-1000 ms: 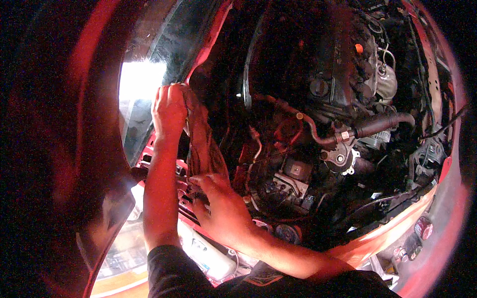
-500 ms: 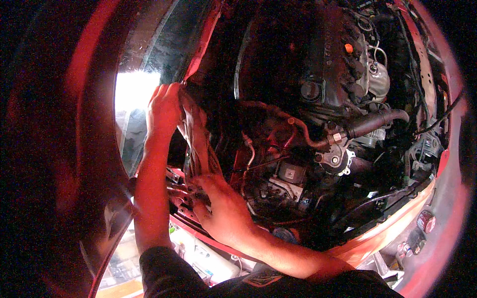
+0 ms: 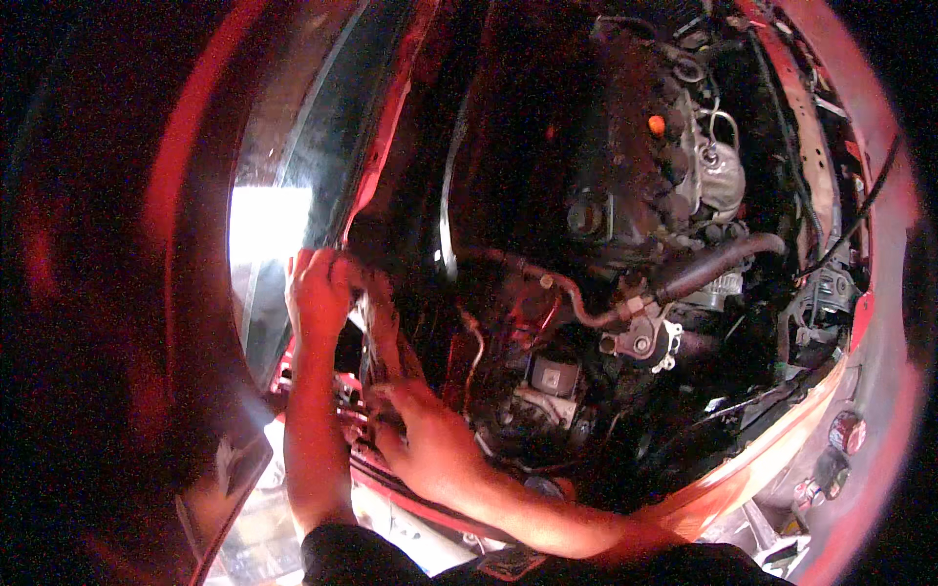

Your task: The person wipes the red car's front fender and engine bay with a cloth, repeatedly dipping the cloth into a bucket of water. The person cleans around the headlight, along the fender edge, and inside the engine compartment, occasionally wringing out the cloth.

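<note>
Left of the engine, cloth-like strip: limp, creased lengthwise, dull grey-brown under red light; paler along one edge; stretched between two hands; exact material cannot be told.
Left hand: narrow, left of the engine; fingers folded over the far end of the strip and holding it; fingertips hidden.
Right hand: half curled, left of the engine and nearer the person; touches the near end of the strip, thumb apart from the fingers; whether it pinches the strip cannot be told.
Strip count: one.
Hand count: two, both bare.
Orange cap count: one orange cap, on the engine.
Thick hose count: one thick dark hose, on the near side of the engine.
Metal shield count: one silvery metal shield, just right of the engine.
Module count: one box-shaped module, nearer the person than the engine.
Windshield count: one windshield, well left of the engine, with one bright white patch.
</note>
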{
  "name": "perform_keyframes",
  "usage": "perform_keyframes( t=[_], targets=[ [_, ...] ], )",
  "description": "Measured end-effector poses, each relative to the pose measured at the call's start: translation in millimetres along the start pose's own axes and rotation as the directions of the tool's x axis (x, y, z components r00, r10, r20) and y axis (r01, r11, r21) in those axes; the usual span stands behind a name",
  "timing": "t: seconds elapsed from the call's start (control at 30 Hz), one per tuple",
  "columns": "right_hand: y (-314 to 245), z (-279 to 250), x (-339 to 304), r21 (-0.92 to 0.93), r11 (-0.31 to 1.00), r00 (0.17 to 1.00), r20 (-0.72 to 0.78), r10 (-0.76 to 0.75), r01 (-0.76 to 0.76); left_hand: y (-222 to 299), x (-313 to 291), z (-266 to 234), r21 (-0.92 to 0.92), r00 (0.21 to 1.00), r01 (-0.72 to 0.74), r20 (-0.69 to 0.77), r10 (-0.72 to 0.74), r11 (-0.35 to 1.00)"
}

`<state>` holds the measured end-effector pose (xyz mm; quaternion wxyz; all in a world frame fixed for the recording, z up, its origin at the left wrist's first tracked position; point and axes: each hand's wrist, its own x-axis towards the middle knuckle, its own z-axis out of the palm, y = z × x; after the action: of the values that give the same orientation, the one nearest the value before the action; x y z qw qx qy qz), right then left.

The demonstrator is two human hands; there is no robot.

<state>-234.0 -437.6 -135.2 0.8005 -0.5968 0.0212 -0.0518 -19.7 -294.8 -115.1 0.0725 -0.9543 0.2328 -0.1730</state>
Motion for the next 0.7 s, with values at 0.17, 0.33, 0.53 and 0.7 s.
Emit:
perform_keyframes(
  t=[0.17,0.33,0.53,0.7],
  targets=[
    [3.9,4.9,0.3,-0.071,0.997,1.0,-0.011,-0.011,0.01,-7.3,0.5,22.8,-0.061,0.975,-0.076,-0.213,0.061,0.995],
    [11.8,11.5,-3.0,-0.047,0.999,0.999,0.042,0.027,-0.025,-7.7,-4.3,37.0,0.022,0.968,-0.016,-0.251,0.021,1.0],
    [0.9,5.3,-3.6,-0.052,0.987,0.986,0.056,0.154,-0.151,-0.2,-21.3,15.0,0.197,0.98,-0.063,-0.175,0.098,0.978],
    [-12.8,5.1,0.5,-0.105,0.976,0.975,0.089,0.202,-0.193,2.9,3.4,8.2,0.106,0.977,-0.148,-0.141,0.163,0.983]
  ],
)
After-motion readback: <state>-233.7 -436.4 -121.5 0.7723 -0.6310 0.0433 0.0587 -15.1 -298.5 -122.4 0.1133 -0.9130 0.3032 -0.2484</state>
